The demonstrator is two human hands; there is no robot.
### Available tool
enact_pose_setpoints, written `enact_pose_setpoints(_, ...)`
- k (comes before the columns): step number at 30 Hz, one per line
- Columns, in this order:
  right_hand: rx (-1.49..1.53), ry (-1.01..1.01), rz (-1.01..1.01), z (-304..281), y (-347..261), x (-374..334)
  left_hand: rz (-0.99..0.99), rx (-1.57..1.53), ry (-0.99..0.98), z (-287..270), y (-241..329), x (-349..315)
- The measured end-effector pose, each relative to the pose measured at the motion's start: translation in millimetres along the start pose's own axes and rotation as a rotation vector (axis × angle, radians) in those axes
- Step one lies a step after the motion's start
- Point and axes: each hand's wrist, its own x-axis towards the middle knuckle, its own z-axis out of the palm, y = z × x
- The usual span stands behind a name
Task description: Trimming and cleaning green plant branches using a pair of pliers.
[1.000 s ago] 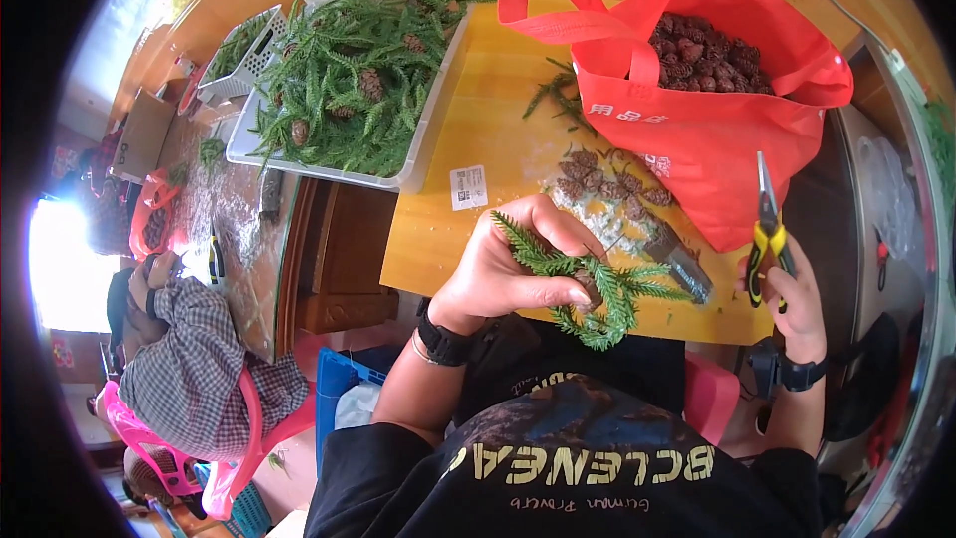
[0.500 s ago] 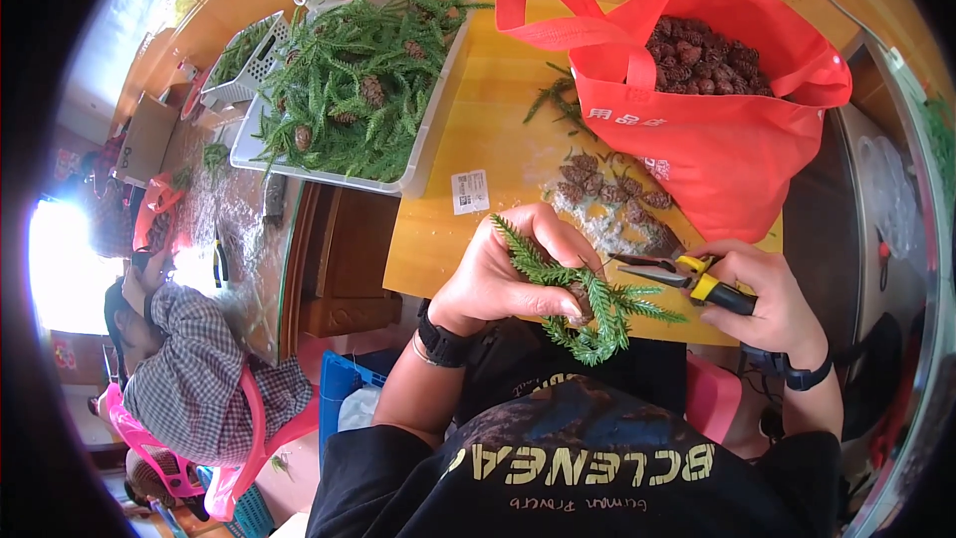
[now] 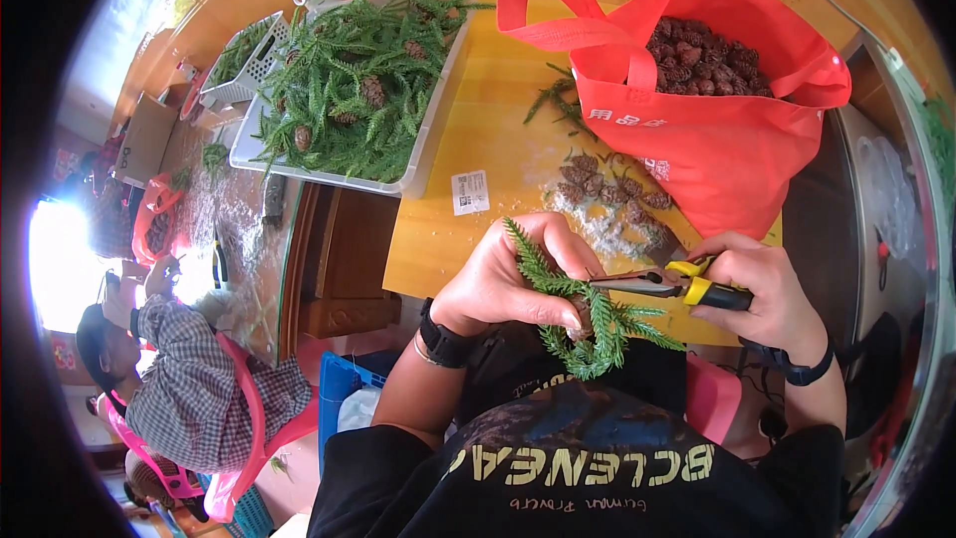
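- Head view, hands: the left hand [image 3: 513,279] is clamped on a green sprig [image 3: 609,331], thumb pressed beside the small cone [image 3: 582,317] within it; this grip looks firm.
- The right hand [image 3: 762,284] is closed round the pliers [image 3: 701,291], whose tips reach the sprig near the left fingers. Whether the jaws have bitten on anything I cannot tell.
- The step in hand seems to be working the pliers' tips at the sprig, above the person's lap, by the desk's near edge. It calls for a steady left grip and tips clear of the fingers.
- Surface: the yellow desk [image 3: 433,254] bears loose cones [image 3: 594,185] in white powder [image 3: 590,224], a label [image 3: 470,192], a tray [image 3: 430,130] heaped with greenery [image 3: 344,90] and a red bag [image 3: 697,144] filled with more cones.
- Room: to the left, a co-worker [image 3: 194,379] in a checked shirt sits on a pink chair [image 3: 254,403] at another desk, where second pliers [image 3: 218,264] lie. A blue box [image 3: 332,394] stands between.
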Motion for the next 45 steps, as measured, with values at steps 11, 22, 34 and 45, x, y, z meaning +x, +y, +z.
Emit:
enact_pose_setpoints(11,-0.171,0.064,0.107,-11.1,-15.0,1.0,0.037,0.247,0.173,4.7,5.3,1.7)
enact_pose_setpoints(22,-0.325,0.133,0.155,-10.5,-31.6,9.8,0.511,1.355,0.373,34.1,13.1,18.3)
enact_pose_setpoints(34,-0.127,0.051,0.320,-6.2,-42.3,0.8,0.433,1.103,0.358,22.5,11.7,12.7)
enact_pose_setpoints(45,-0.123,-0.071,0.246,-28.1,-43.8,-2.0,0.086,0.157,0.113,2.6,12.3,7.3)
